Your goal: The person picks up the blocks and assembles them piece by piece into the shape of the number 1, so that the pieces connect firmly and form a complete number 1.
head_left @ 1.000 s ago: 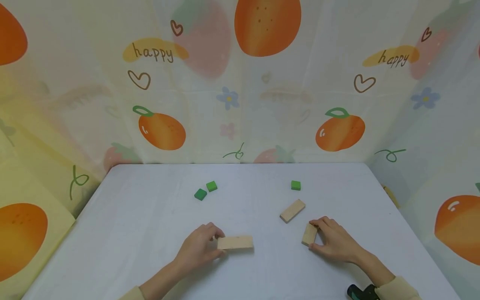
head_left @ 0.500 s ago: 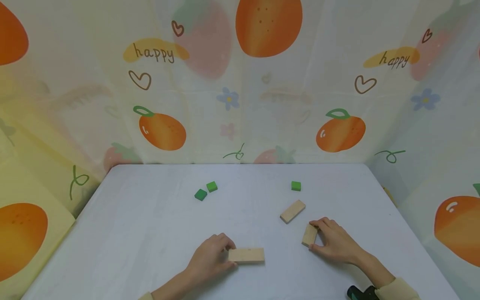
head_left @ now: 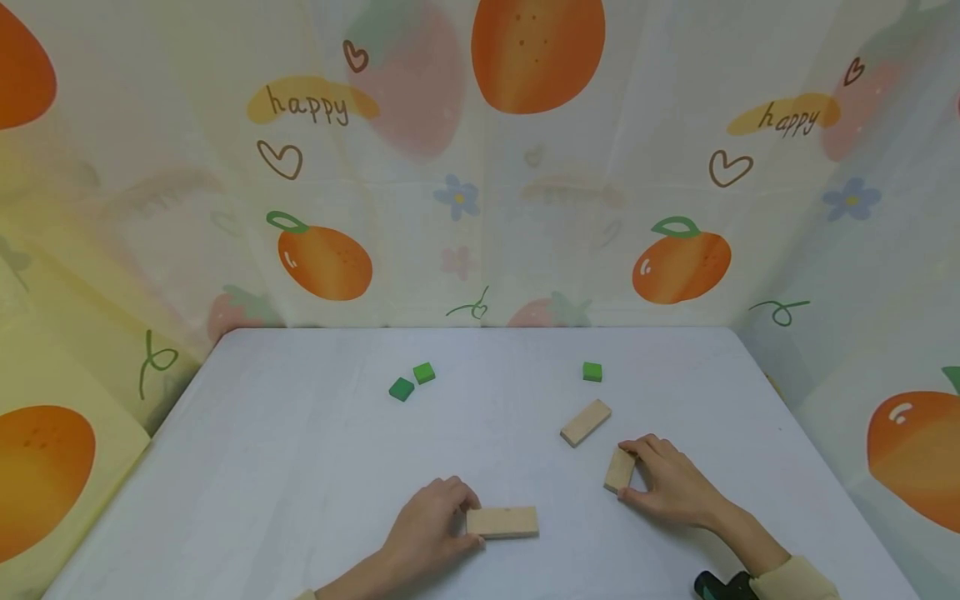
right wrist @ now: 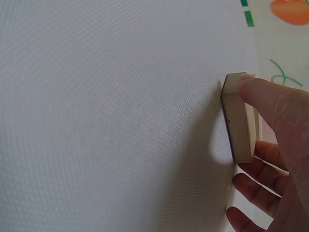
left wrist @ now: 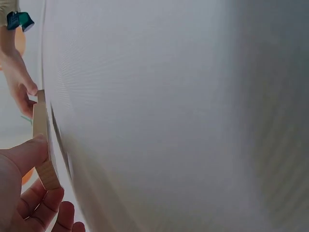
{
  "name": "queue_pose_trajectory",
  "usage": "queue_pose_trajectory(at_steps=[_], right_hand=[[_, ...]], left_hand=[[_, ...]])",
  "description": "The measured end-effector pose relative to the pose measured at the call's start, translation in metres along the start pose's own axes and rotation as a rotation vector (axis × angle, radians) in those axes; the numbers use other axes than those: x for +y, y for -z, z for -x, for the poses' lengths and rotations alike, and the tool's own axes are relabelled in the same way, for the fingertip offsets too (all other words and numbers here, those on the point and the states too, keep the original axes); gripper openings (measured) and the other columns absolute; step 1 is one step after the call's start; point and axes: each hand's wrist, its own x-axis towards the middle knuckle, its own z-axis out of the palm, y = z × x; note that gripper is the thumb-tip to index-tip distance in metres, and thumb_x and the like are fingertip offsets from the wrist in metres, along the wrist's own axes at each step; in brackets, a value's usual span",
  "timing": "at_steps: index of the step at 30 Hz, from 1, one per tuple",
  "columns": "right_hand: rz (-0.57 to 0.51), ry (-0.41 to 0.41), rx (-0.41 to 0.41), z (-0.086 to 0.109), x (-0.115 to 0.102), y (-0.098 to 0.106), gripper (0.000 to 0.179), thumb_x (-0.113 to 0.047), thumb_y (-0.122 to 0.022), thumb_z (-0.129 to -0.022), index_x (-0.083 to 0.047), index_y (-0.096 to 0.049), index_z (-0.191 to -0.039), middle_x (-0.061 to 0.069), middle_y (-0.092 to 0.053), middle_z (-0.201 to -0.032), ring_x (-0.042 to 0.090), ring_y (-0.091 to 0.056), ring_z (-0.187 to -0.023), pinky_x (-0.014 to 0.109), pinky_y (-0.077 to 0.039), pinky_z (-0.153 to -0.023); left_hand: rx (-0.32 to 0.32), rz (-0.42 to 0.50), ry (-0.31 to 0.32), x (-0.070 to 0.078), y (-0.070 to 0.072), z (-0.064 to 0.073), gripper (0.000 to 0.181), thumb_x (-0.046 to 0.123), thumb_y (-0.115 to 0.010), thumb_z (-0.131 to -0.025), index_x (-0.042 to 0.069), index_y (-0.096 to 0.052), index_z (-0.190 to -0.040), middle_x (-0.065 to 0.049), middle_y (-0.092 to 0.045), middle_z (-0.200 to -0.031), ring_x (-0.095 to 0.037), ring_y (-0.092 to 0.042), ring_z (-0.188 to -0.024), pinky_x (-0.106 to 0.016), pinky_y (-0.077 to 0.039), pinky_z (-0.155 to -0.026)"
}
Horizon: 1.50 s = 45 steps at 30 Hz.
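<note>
In the head view my left hand (head_left: pixel 431 527) pinches one end of a flat wooden block (head_left: pixel 502 522), its long side running left to right. The left wrist view shows the thumb on one side of this block (left wrist: pixel 40 140) and fingers at the other. A shadow strip lies beside it, so it seems slightly off the table. To the right, my right hand (head_left: pixel 675 482) pinches a second wooden block (head_left: pixel 619 470) between thumb and fingers. In the right wrist view that block (right wrist: pixel 237 121) is against the white surface. A third wooden block (head_left: pixel 586 422) lies slanted just beyond it.
On the white table (head_left: pixel 300 433), two green blocks, one darker (head_left: pixel 401 389) and one lighter (head_left: pixel 423 372), lie at the back left. Another green block (head_left: pixel 592 372) sits at the back right. A dark object (head_left: pixel 723 586) is by the right sleeve. Patterned cloth (head_left: pixel 480 208) surrounds the table.
My left hand has moved right and toward the front edge, carrying its wooden block. The right hand and its block have stayed in place, as have the other blocks.
</note>
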Motion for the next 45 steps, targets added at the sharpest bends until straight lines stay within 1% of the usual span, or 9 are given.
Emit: queue_pose_trajectory(at_steps=[4,11,17,26,31,41,45], right_hand=[[-0.001,-0.001,-0.001,-0.0001,0.0000,-0.0001,0.057,-0.034,-0.076,-0.069,-0.005,-0.058,-0.114,0.002,-0.057,-0.102,0.022,-0.054,-0.095,0.042,-0.045,-0.076],[0.002,-0.006,-0.006,-0.0003,0.0006,-0.0002,0.057,-0.035,-0.076,-0.070,-0.005,-0.058,-0.114,0.002,-0.057,-0.101,0.021,-0.054,-0.094,0.041,-0.045,-0.075],[0.012,-0.005,-0.003,-0.0008,0.0020,-0.0016,0.056,-0.035,-0.076,-0.069,-0.005,-0.058,-0.114,0.001,-0.057,-0.101,0.021,-0.054,-0.093,0.040,-0.044,-0.075],[0.010,-0.024,-0.012,-0.0006,0.0022,-0.0028,0.057,-0.037,-0.076,-0.069,-0.006,-0.058,-0.115,0.001,-0.057,-0.101,0.021,-0.054,-0.095,0.040,-0.044,-0.074],[0.012,-0.033,-0.017,-0.0004,0.0018,-0.0027,0.057,-0.037,-0.075,-0.070,-0.006,-0.058,-0.115,0.001,-0.057,-0.102,0.022,-0.054,-0.095,0.041,-0.044,-0.075],[0.013,-0.015,-0.003,-0.0002,0.0020,-0.0021,0.057,-0.035,-0.076,-0.070,-0.006,-0.058,-0.115,0.001,-0.057,-0.101,0.021,-0.054,-0.094,0.041,-0.044,-0.075],[0.009,-0.014,-0.005,-0.0003,0.0011,-0.0008,0.056,-0.035,-0.075,-0.070,-0.005,-0.058,-0.115,0.001,-0.056,-0.101,0.021,-0.054,-0.094,0.041,-0.044,-0.076]], left_hand=[[-0.021,-0.007,0.008,0.0005,-0.0017,-0.0004,0.034,0.035,-0.078,-0.068,0.021,-0.059,-0.092,0.016,-0.051,-0.081,-0.001,-0.039,-0.071,-0.020,-0.037,-0.062],[-0.040,-0.007,0.001,0.0028,-0.0018,0.0004,0.035,0.036,-0.079,-0.066,0.021,-0.060,-0.091,0.017,-0.050,-0.081,0.000,-0.039,-0.071,-0.019,-0.038,-0.063],[-0.080,-0.016,0.024,0.0037,-0.0030,-0.0010,0.035,0.039,-0.080,-0.065,0.024,-0.059,-0.089,0.019,-0.049,-0.079,0.000,-0.039,-0.071,-0.019,-0.038,-0.064],[-0.107,-0.015,0.030,0.0054,-0.0022,-0.0011,0.035,0.037,-0.082,-0.062,0.025,-0.060,-0.086,0.020,-0.049,-0.078,-0.001,-0.039,-0.071,-0.019,-0.037,-0.064],[-0.102,-0.028,0.012,0.0062,-0.0014,-0.0003,0.035,0.037,-0.082,-0.061,0.025,-0.060,-0.085,0.020,-0.050,-0.078,-0.001,-0.039,-0.071,-0.020,-0.037,-0.064],[-0.074,-0.056,-0.049,0.0052,-0.0023,0.0017,0.037,0.037,-0.082,-0.061,0.023,-0.059,-0.086,0.018,-0.051,-0.080,-0.001,-0.037,-0.071,-0.019,-0.037,-0.064],[-0.070,-0.055,-0.054,0.0053,-0.0014,0.0022,0.037,0.037,-0.082,-0.061,0.023,-0.059,-0.087,0.018,-0.051,-0.080,-0.001,-0.037,-0.071,-0.019,-0.037,-0.065]])
